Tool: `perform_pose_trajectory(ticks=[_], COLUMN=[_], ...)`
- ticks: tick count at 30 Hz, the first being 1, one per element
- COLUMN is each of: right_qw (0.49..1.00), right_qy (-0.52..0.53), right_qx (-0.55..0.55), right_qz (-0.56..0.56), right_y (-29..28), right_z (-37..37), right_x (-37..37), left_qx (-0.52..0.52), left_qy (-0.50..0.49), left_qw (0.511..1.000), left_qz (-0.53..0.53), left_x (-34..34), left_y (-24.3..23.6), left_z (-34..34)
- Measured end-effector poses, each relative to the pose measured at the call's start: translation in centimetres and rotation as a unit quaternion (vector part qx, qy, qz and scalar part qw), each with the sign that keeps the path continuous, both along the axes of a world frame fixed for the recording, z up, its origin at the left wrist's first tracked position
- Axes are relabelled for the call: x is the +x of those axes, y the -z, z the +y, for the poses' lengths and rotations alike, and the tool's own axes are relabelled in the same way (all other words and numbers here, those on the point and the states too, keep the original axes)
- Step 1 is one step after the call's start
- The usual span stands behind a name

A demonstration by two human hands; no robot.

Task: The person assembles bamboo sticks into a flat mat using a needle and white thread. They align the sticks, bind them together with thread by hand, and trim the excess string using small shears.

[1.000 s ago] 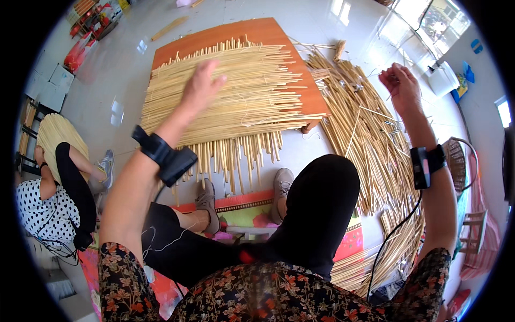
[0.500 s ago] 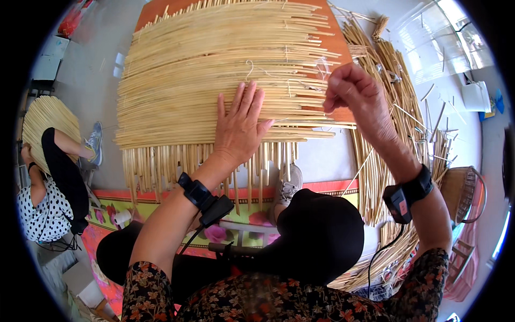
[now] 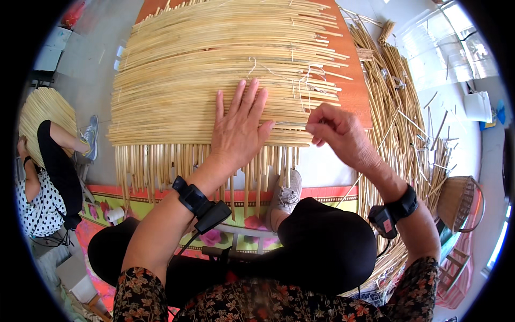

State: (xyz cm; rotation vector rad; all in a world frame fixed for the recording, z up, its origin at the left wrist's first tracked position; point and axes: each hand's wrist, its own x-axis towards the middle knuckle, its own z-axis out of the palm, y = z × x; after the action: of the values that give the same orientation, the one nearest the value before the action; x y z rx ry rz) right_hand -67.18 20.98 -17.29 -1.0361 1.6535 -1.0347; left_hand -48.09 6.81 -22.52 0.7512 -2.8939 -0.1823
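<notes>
A mat of long, thin pale reeds (image 3: 177, 64), laid side by side, covers most of an orange-brown board (image 3: 357, 91). My left hand (image 3: 236, 126) lies flat on the reeds near the close edge, fingers spread. At the mat's near right corner, my right hand (image 3: 338, 126) is closed in a pinch by the reed ends; what sits between its fingertips is too small to name. A loose white string (image 3: 302, 88) loops over the reeds and runs down close to those fingers. More reeds (image 3: 145, 166) stick out crosswise from under the near edge.
Bundles of reeds (image 3: 407, 112) lie on the floor to the right, near a wicker basket (image 3: 453, 204) and a white bucket (image 3: 477, 106). At the left a person (image 3: 45, 198) sits with another reed mat (image 3: 45, 118). A flowered cloth (image 3: 209, 234) spreads below me.
My right hand has come down and slightly left, nearer to the mat's close corner. The white string now lies looped over the right-hand reeds. My left hand stays flat on the mat.
</notes>
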Motion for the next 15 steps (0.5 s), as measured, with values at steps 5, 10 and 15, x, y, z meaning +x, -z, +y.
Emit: perform_pose_trajectory(ticks=[5,10,15], right_qw=[0.985,0.957,0.93], right_qy=[0.012,-0.021,0.092], right_qx=[0.042,0.091,0.084], right_qz=[-0.167,-0.275,-0.345], right_y=[1.0,2.5,3.6], right_z=[0.6,1.1,0.8], right_x=[0.7,2.3,2.1], left_qx=[-0.005,-0.002,-0.006], left_qy=[0.003,0.002,0.04], left_qw=[1.0,1.0,0.999], left_qz=[-0.007,-0.005,-0.026], left_x=[0.1,0.1,0.5], left_y=[0.4,0.4,0.1], left_z=[0.0,0.1,-0.1])
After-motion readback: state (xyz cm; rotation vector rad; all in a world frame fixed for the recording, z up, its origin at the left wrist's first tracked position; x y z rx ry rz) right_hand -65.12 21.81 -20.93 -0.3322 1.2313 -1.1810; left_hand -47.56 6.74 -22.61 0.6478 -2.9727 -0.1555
